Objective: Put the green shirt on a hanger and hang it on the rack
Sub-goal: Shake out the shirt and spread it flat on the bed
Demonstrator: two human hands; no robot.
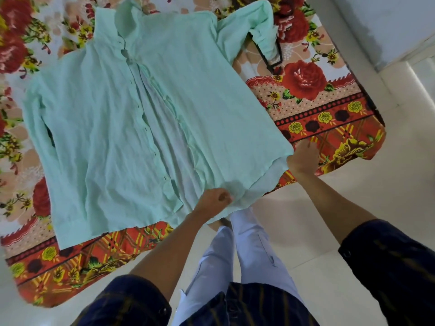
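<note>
We see the shirt (146, 118) lying flat on the bed (329, 128), front side up, w/ the collar at the far end & the hem near us. It is light green. The front is unbuttoned, so the 2 halves part a bit down the middle & the pale inside shows in the gap. One sleeve lies along the left side of the shirt. The other sleeve goes up to the top right & bends back down.

The left hand (215, 198) is at the hem, near the middle. Its fingers are curled tight & they pinch a bunch of shirt cloth. The right hand (302, 158) is at the hem's right corner. It touches the cloth there, but we can't tell if it grips the corner or just rests on it, bc the fingers are partly under the edge.

The hanger (275, 61) is dark & thin. It lies on the bed by the top right sleeve, & the sleeve end covers part of it, so we see only some of its bars.

The bed has a sheet w/ big red roses, yellow flowers & an orange border. The shirt hem reaches the near edge of the bed.

Below the hands we see the person's dark striped sleeves (395, 262), rolled up, & pale trousers (249, 250). The floor (329, 203) is pale tile. A white wall (388, 24) is at the top right.
</note>
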